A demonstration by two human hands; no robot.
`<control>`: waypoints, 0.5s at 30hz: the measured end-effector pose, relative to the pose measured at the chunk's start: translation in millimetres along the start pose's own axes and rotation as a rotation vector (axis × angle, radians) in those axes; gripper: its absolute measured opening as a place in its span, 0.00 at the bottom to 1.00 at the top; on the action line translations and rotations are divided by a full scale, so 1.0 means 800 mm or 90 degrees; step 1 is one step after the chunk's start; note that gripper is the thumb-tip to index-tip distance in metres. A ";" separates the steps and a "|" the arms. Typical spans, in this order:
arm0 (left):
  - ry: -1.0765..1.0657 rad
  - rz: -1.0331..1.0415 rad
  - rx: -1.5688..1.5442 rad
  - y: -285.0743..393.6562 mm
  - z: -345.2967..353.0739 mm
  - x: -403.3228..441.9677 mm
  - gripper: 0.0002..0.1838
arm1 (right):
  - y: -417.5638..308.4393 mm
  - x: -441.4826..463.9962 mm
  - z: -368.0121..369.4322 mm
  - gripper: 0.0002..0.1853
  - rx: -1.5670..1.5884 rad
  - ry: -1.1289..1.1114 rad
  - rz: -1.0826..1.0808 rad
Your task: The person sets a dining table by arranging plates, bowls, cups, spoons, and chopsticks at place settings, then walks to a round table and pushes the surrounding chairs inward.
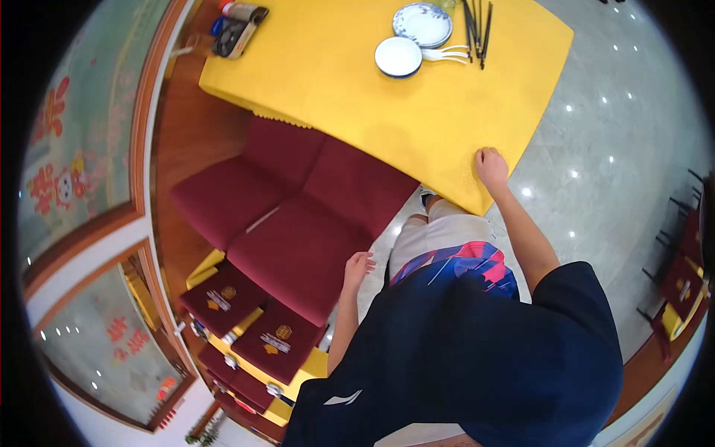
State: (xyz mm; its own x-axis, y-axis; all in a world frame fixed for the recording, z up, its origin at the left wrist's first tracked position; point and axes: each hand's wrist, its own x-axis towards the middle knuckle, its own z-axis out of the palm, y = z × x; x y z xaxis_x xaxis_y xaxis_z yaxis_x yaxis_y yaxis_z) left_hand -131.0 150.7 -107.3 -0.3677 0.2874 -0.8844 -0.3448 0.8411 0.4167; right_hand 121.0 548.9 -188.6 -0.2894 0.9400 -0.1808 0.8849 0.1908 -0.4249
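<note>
My right hand [491,169] rests on the near right corner of the yellow tablecloth [335,82], its fingers curled in; whether anything is under them is hidden. Beside the dark red seats, my left hand [359,268] hangs in the air with its fingers apart and nothing in it. Farther up the table stand a white bowl [398,56] and patterned plates [422,24]. White spoons [447,54] lie right of the bowl, and several black chopsticks [477,33] lie beyond them.
Dark red seats [298,231] line the table's left side. Dark red chair backs [277,339] with gold logos are at the lower left. A box and bottles [237,33] occupy the table's far left corner. Windows [82,141] run along the left; more chairs [681,283] are at the right.
</note>
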 end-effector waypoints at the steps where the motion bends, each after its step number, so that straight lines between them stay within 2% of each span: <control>1: -0.010 0.025 0.007 0.029 -0.009 0.027 0.14 | -0.004 0.024 -0.002 0.17 0.001 0.028 0.004; 3: 0.029 0.003 0.005 0.064 -0.037 0.035 0.13 | -0.012 0.024 0.008 0.17 0.004 0.017 0.045; 5: 0.061 0.071 -0.009 0.104 -0.050 0.052 0.13 | -0.014 0.031 0.003 0.18 0.002 0.029 0.077; 10: 0.012 0.190 0.087 0.215 -0.055 0.120 0.15 | -0.011 0.031 0.001 0.17 0.052 0.043 0.118; 13: -0.033 0.246 0.120 0.301 -0.037 0.149 0.16 | -0.006 0.021 -0.004 0.18 0.146 -0.006 0.187; 15: -0.063 0.279 0.117 0.372 -0.019 0.160 0.17 | 0.004 0.007 0.006 0.18 0.174 0.021 0.196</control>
State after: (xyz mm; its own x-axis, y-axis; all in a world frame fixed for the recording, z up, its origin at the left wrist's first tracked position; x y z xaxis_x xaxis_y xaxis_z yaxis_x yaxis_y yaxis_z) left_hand -293.9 430.5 -93.4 -0.3578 0.6668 -0.6537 -0.0147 0.6959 0.7180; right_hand 120.3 553.1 -194.7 -0.0108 0.9509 -0.3094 0.7979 -0.1783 -0.5759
